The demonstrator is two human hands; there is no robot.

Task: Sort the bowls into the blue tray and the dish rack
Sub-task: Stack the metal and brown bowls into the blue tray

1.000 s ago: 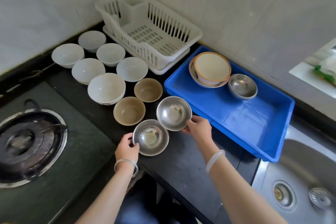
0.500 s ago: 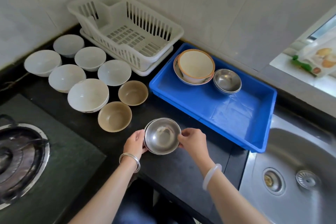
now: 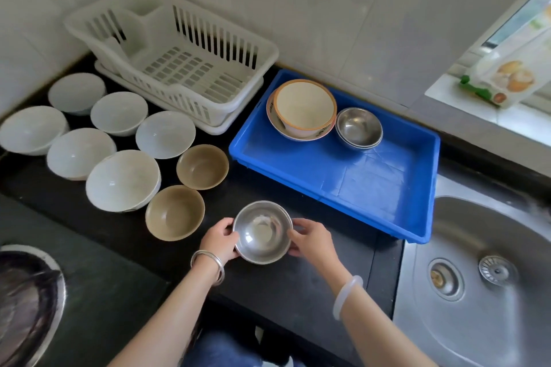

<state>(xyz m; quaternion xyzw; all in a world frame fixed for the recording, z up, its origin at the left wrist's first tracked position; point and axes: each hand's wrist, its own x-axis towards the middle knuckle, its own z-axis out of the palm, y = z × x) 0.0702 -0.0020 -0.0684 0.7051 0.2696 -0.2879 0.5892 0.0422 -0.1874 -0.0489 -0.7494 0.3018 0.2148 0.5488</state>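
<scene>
Both hands hold a stack of steel bowls (image 3: 262,231) over the black counter's front edge: my left hand (image 3: 219,238) grips its left rim, my right hand (image 3: 311,240) its right rim. The blue tray (image 3: 372,188) to the upper right holds a cream bowl with an orange rim (image 3: 304,107) inside a patterned bowl, and nested steel bowls (image 3: 359,127). The white dish rack (image 3: 176,50) stands empty at the back. Several white bowls (image 3: 122,179) and two tan bowls (image 3: 174,213) (image 3: 202,167) sit on the counter to the left.
A steel sink (image 3: 483,277) with a strainer lies at the right. A gas burner (image 3: 26,301) is at the lower left. Tiled walls meet behind the rack, and a food packet (image 3: 507,80) sits on the window sill at the far right.
The two steel bowls that lay side by side are now nested in one stack held between both hands. The view has shifted to the right.
</scene>
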